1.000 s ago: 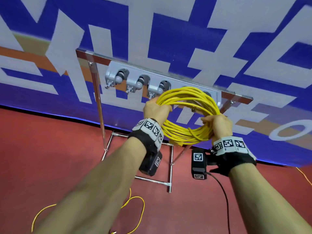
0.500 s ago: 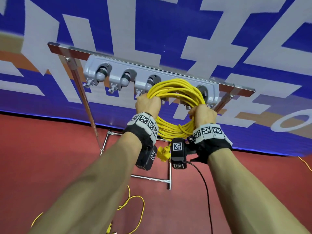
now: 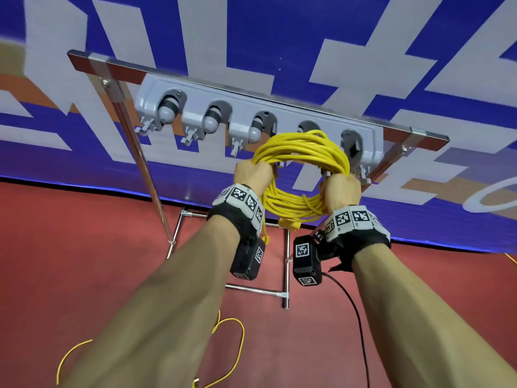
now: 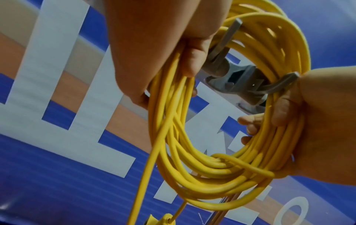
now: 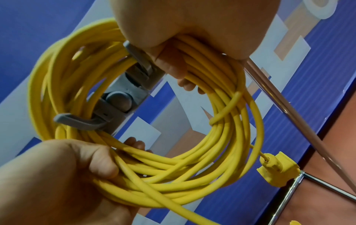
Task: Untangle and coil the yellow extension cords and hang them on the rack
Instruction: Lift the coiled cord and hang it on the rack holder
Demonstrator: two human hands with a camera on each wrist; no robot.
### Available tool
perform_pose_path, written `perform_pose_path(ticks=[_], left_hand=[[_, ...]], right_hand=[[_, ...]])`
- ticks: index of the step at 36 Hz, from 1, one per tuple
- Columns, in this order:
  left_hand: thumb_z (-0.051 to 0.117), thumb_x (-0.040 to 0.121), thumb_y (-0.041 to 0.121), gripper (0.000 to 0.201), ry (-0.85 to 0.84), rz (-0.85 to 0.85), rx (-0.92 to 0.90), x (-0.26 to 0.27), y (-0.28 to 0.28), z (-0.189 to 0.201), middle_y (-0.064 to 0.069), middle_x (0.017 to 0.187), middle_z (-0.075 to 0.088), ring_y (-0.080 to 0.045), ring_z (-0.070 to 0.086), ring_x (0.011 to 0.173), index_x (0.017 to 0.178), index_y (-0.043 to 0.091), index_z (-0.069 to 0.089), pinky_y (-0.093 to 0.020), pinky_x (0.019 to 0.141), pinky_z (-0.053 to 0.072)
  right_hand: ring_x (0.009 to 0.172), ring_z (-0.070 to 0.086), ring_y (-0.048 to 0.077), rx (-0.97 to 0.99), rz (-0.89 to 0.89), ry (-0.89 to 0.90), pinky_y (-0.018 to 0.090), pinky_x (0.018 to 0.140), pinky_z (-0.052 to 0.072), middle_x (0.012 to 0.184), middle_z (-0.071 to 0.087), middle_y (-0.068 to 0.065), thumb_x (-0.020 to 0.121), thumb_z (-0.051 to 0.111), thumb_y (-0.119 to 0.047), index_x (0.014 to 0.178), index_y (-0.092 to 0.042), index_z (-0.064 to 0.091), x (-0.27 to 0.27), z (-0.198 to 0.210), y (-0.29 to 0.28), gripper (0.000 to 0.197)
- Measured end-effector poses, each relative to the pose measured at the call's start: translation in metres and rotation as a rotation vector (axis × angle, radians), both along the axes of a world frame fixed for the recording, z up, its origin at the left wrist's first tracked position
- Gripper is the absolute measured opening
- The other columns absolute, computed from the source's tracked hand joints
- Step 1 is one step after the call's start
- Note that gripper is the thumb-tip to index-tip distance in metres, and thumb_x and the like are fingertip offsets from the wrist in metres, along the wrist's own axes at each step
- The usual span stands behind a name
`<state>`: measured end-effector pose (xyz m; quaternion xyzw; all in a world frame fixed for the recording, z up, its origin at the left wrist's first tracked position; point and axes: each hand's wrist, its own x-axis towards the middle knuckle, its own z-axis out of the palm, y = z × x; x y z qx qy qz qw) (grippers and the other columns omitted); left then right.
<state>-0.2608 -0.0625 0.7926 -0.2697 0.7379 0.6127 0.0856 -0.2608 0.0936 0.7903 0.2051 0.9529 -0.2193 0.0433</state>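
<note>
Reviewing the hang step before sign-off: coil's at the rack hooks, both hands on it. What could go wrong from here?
1. The coil is bound by only one wrap of cord; once the left hand and right hand let go, loops may splay.
2. Two grey hooks poke through the coil; some strands could miss them and sag.
3. The plug dangles by the rack leg and may snag there.

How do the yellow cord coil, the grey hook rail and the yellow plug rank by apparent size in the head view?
1. grey hook rail, the longest.
2. yellow cord coil, held by both hands.
3. yellow plug, clearly smallest, hanging below the coil.
</note>
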Motion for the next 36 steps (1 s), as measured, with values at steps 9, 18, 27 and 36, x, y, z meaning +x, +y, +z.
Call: perform_pose_path(ticks=[9, 18, 27, 36], left_hand=[[0.049, 0.084, -0.004, 0.025, -0.007, 0.016, 0.037, 0.006, 0.004, -0.013, -0.004, 0.063, 0.049, -0.021, 0.045, 0.059, 0.064, 0.010, 0.046, -0.030, 0.052, 0.035], [0.053, 0.041, 0.005, 0.021, 0.026, -0.026, 0.095, 0.004, -0.003, -0.042, -0.013, 0.066, 0.056, -0.031, 0.055, 0.071, 0.062, 0.007, 0.055, -0.034, 0.060, 0.047], [0.071, 0.033, 0.015, 0.044, 0.063, -0.109, 0.106, 0.010, -0.017, -0.112, -0.009, 0.087, 0.070, -0.035, 0.054, 0.078, 0.076, 0.025, 0.069, -0.055, 0.084, 0.048], [0.069, 0.046, 0.008, 0.030, 0.015, -0.214, 0.091, 0.032, -0.004, -0.121, -0.001, 0.083, 0.073, -0.026, 0.067, 0.092, 0.075, 0.017, 0.069, -0.038, 0.086, 0.050]], right_hand=[[0.105, 0.058, 0.036, -0.263, -0.060, 0.092, 0.031, 0.075, 0.035, 0.115, 0.065, 0.019, 0.092, 0.049, -0.011, 0.106, -0.006, 0.068, 0.003, -0.012, 0.000, 0.024], [0.079, 0.053, 0.033, -0.394, -0.080, 0.046, 0.033, 0.071, 0.039, 0.079, 0.058, 0.012, 0.072, 0.057, -0.011, 0.078, -0.008, 0.057, 0.024, -0.019, 0.008, 0.007], [0.084, 0.061, 0.026, -0.527, -0.093, 0.102, 0.035, 0.075, 0.051, 0.088, 0.068, 0.005, 0.043, 0.066, -0.029, 0.101, -0.007, 0.063, 0.034, -0.049, 0.019, 0.063], [0.082, 0.061, 0.025, -0.549, 0.025, 0.128, 0.033, 0.073, 0.047, 0.088, 0.069, 0.004, 0.054, 0.071, -0.018, 0.081, -0.015, 0.064, 0.040, -0.067, 0.022, 0.029]])
